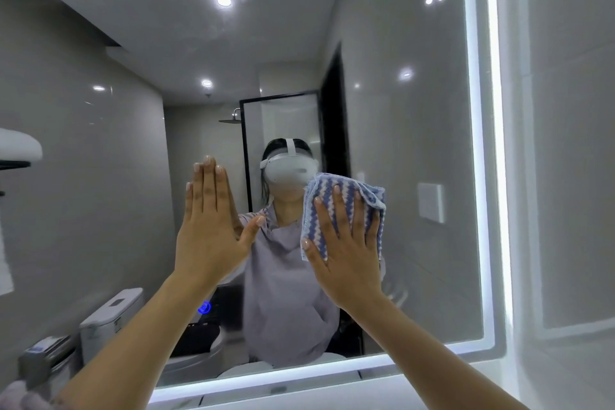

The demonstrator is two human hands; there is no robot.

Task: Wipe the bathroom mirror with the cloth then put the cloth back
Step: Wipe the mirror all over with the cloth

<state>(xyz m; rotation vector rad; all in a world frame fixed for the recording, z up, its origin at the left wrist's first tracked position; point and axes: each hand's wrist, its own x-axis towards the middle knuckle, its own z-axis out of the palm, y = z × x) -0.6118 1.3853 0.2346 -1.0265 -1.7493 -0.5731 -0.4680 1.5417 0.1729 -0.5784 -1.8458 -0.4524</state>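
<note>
The bathroom mirror [416, 150] fills most of the view, framed by a lit white strip along its right and bottom edges. My right hand [346, 256] presses a blue-and-white striped cloth [336, 196] flat against the glass near the middle, fingers spread over it. My left hand [209, 226] lies flat on the mirror to the left of the cloth, fingers together and thumb out, holding nothing. The reflection of a person in a grey top and a white headset shows between and behind both hands.
A lit strip [496, 143] marks the mirror's right edge, with a grey tiled wall [565, 176] beyond it. A white ledge [299, 389] runs under the mirror. In the reflection are a toilet [113, 316], a shower screen [283, 123] and a wall switch [431, 203].
</note>
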